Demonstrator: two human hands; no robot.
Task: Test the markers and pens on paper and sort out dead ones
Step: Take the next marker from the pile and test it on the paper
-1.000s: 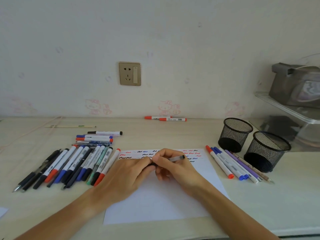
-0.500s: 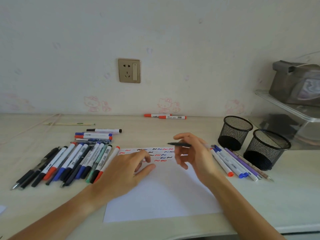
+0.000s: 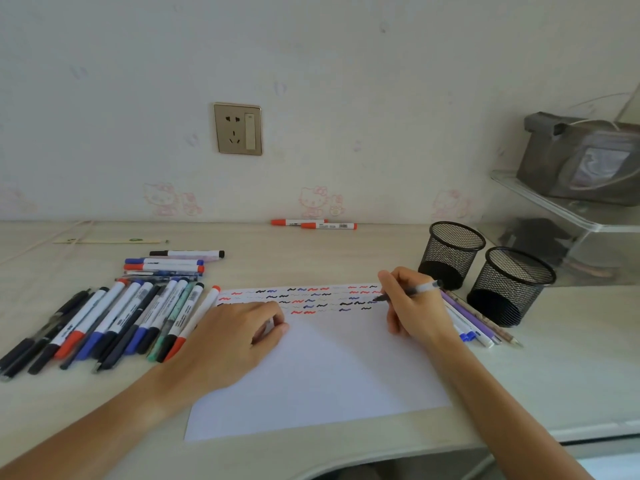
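A white sheet of paper (image 3: 311, 375) lies on the desk, with rows of red, blue and black squiggles along its top edge. My right hand (image 3: 412, 306) grips a dark pen (image 3: 420, 289) with a clear rear end. Its tip touches the paper at the right end of the squiggle rows. My left hand (image 3: 239, 337) rests on the paper's left part, fingers loosely curled, with nothing visible in it. A row of markers and pens (image 3: 121, 317) lies left of the paper. Several more pens (image 3: 478, 323) lie at its right, partly hidden by my right hand.
Two black mesh cups (image 3: 450, 251) (image 3: 509, 282) stand at the right. A few markers (image 3: 166, 265) lie behind the left row and two red-capped markers (image 3: 311, 224) lie against the wall. A clear shelf (image 3: 554, 206) holding a grey bag is at far right.
My hands were together on the pen and have come apart. The right hand carried the pen to the right and set its tip on the paper; the left hand settled on the sheet.
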